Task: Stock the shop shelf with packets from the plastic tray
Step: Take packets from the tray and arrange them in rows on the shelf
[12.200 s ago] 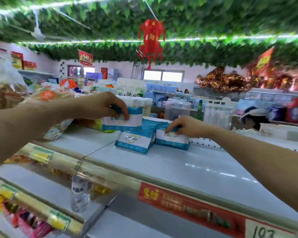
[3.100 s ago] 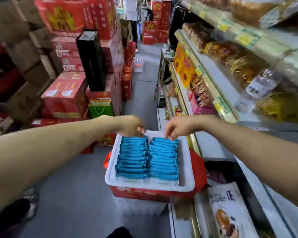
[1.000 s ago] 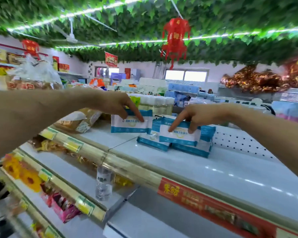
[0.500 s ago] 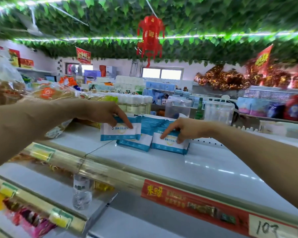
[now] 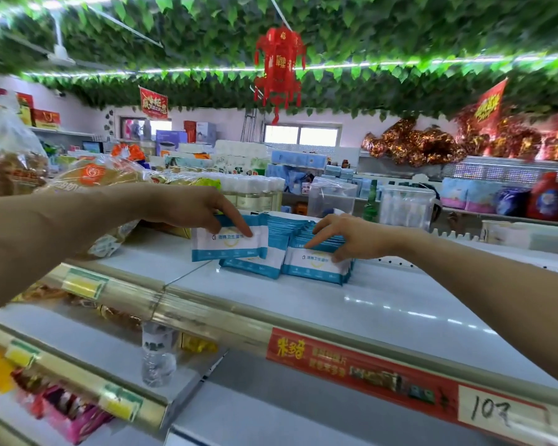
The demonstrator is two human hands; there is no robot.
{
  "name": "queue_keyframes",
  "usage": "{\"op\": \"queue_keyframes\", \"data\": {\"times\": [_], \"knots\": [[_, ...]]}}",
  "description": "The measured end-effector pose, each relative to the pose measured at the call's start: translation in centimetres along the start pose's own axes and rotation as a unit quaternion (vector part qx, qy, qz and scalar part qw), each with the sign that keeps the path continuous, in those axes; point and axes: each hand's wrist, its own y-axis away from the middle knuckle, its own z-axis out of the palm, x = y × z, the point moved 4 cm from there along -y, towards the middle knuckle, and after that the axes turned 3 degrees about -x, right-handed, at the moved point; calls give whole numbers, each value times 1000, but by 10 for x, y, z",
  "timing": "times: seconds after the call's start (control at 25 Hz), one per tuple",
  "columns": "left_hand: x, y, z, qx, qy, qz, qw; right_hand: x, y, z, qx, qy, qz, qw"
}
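Head view: left hand (image 5: 190,207) pinches white, blue-banded packet (image 5: 229,247) upright; right hand (image 5: 351,236) grips matching packet row (image 5: 316,267) on white shelf (image 5: 384,307).

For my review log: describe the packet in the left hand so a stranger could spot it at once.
On the white top shelf, above the red price strip, stand blue-and-white packets. Take the leftmost packet, gripped by the left hand. Unlike its bunched neighbours, it stands out front, overlapping the next one.
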Motion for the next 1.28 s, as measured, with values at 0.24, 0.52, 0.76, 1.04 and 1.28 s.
{"op": "queue_keyframes", "data": {"times": [0.24, 0.52, 0.76, 1.04, 1.28], "knots": [[53, -51, 22, -43, -22, 76, 996, 16, 37, -23, 79, -32, 15, 996], [87, -116, 51, -106, -46, 148, 982, 71, 100, -37, 113, -24, 87, 990], [83, -134, 62, -114, -85, 174, 974, 111, 148, -38, 139, -21, 155, 978], [76, -139, 63, -63, -170, 190, 965, 116, 157, -38, 145, -22, 173, 974], [67, -133, 65, -2, -141, 180, 974, 87, 137, -37, 126, -15, 124, 984]]}}
